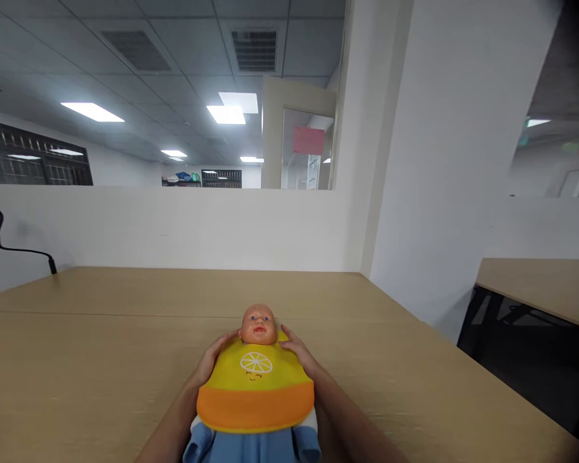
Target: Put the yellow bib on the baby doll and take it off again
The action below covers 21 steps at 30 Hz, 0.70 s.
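A baby doll (259,325) with a bald head lies face up on the table, wearing blue clothes (253,447) with white at the shoulders. Over its chest is a yellow bib (231,370) with an orange lower pocket, a white citrus slice and a smiling face print. My left hand (215,357) is at the bib's upper left edge, its fingertips beside the doll's neck and partly hidden. At the upper right edge, my right hand (299,350) has the yellow bib between thumb and fingers. What lies behind the neck is hidden.
The wooden table (101,360) reaches back to a low white wall (222,225) with a window opening above. A black cable (19,249) hangs at the left edge. On the right are a white pillar (439,161) and another table (540,283).
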Motion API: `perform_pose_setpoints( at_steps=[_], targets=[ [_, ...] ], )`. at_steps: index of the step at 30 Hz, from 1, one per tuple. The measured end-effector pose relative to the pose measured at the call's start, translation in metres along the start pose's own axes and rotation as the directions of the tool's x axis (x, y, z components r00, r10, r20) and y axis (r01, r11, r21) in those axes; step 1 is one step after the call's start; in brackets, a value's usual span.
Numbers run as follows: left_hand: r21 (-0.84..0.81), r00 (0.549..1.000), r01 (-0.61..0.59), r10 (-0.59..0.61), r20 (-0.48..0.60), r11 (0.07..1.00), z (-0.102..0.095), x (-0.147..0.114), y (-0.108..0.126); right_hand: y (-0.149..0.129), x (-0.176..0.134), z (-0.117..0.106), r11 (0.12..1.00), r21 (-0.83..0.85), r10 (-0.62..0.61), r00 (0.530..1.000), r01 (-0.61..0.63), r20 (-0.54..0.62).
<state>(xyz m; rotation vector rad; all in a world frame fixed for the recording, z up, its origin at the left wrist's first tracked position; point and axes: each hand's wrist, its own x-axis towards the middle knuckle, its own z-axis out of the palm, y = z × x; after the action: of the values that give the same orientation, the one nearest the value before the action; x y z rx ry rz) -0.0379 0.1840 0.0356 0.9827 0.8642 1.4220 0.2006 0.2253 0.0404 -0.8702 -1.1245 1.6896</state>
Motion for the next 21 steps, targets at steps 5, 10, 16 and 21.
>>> perform_pose_setpoints(
  at_steps=[5, 10, 16, 21],
  targets=[
    [0.005, 0.999, 0.017, -0.017, -0.051, 1.0, -0.002, -0.001, -0.003, -0.003, -0.012, 0.006, 0.996, 0.075, 0.047, 0.999, -0.047, 0.001],
    [-0.026, 0.996, 0.021, -0.023, -0.082, 0.999, 0.0, -0.001, -0.005, -0.01, -0.015, 0.014, 0.989, 0.125, 0.074, 0.997, -0.077, 0.031],
    [-0.076, 0.988, 0.101, -0.109, -0.111, 0.992, -0.006, 0.005, -0.009, -0.02, -0.013, 0.028, 0.992, 0.117, 0.035, 0.986, -0.054, 0.164],
    [-0.069, 0.989, 0.092, -0.099, -0.11, 0.993, -0.012, 0.01, -0.013, -0.024, -0.01, 0.035, 0.987, 0.067, 0.114, 0.94, -0.143, 0.323]
  ],
)
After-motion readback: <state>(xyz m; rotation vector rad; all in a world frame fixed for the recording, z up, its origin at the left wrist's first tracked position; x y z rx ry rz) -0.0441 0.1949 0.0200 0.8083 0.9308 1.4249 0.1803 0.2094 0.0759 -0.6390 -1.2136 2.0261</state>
